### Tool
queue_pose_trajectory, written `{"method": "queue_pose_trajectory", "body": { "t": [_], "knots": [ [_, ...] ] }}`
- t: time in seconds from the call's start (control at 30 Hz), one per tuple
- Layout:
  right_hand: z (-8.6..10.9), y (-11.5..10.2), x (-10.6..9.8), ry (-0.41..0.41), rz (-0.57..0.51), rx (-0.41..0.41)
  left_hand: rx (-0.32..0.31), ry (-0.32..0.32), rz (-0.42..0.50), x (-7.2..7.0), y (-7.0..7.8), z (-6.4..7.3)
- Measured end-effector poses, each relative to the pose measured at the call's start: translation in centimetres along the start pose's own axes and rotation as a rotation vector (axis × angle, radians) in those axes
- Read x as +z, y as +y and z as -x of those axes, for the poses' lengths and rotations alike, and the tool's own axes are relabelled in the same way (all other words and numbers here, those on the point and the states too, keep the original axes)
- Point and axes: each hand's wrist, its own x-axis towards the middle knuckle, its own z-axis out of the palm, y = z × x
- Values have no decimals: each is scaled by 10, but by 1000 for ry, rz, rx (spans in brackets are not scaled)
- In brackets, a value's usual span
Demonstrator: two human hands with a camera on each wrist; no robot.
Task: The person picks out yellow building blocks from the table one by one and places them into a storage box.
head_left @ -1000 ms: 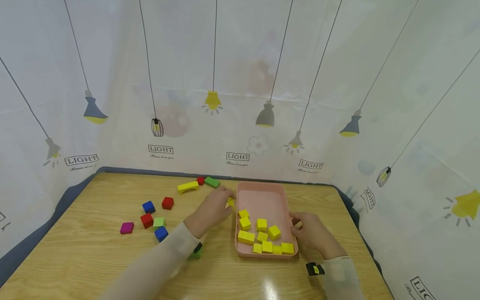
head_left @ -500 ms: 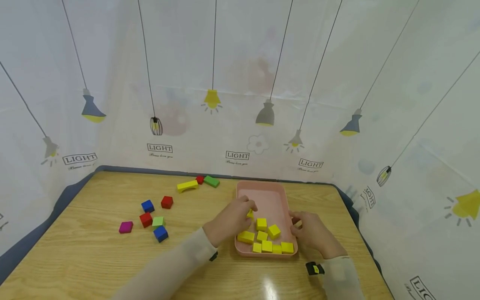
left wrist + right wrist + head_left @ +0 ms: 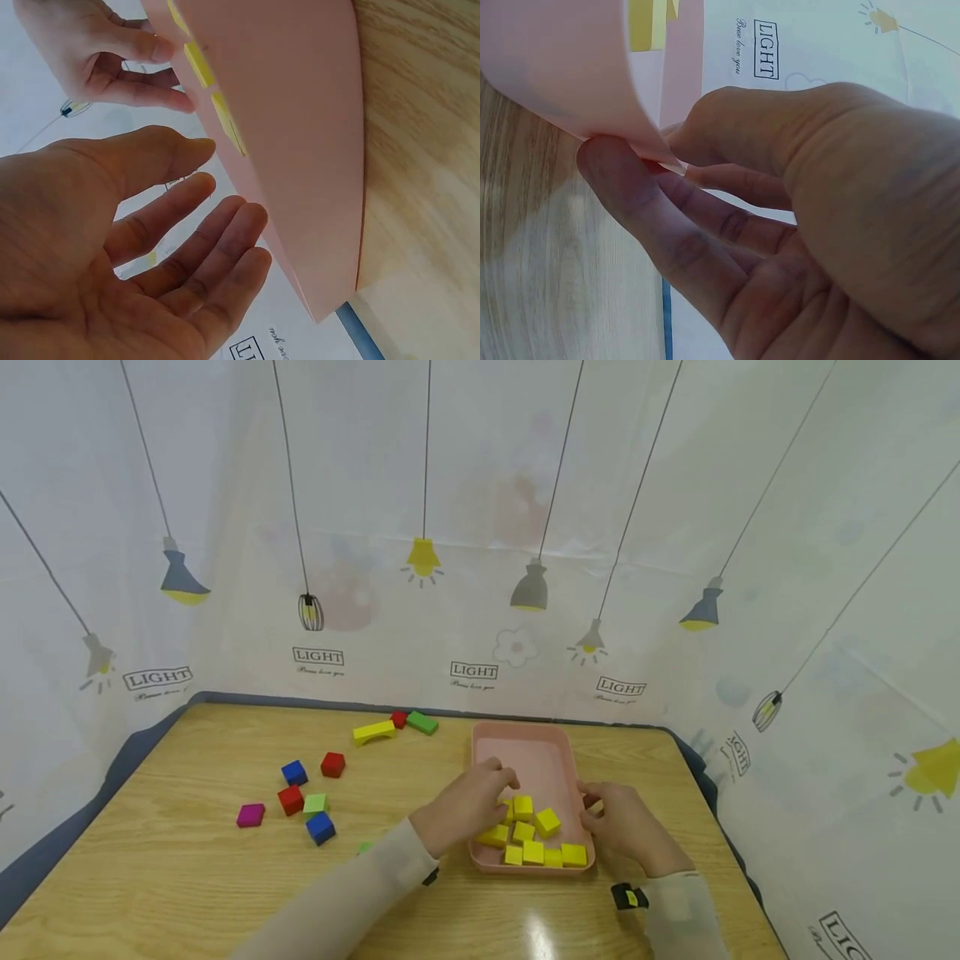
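A pink tray holds several yellow blocks, gathered toward its near end. My left hand hovers over the tray's left side, covering some of the blocks there. Between its loosely bent thumb and fingers the left wrist view shows nothing held. At the tray's right side, my right hand pinches the rim. The right wrist view has thumb and fingers on either side of the tray's pink wall.
Left on the wooden table lie red, blue, light green and magenta blocks. Farther back sit a yellow arch block, a small red block and a green block. My left sleeve partly hides another green block.
My left hand carried a yellow piece from the table left of the tray into the tray and let it go. The right hand has stayed at the rim.
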Motion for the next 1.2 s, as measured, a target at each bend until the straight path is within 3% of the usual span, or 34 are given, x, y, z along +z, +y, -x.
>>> {"method": "queue_pose_trajectory", "body": {
  "t": [0.27, 0.43, 0.63, 0.93, 1.2],
  "knots": [
    [2, -2, 0, 10, -5, -23, -52, 34, 85, -14, -13, 7],
    [1, -1, 1, 10, 2, -27, -118, 79, 10, -20, -32, 9],
    [1, 0, 1, 14, 1, -34, -243, 127, -99, -27, -61, 12],
    [1, -1, 0, 15, 19, -25, -407, 136, -156, -46, -99, 26],
    [3, -2, -1, 13, -6, -34, -505, 96, -93, -53, -121, 37]
  ]
}}
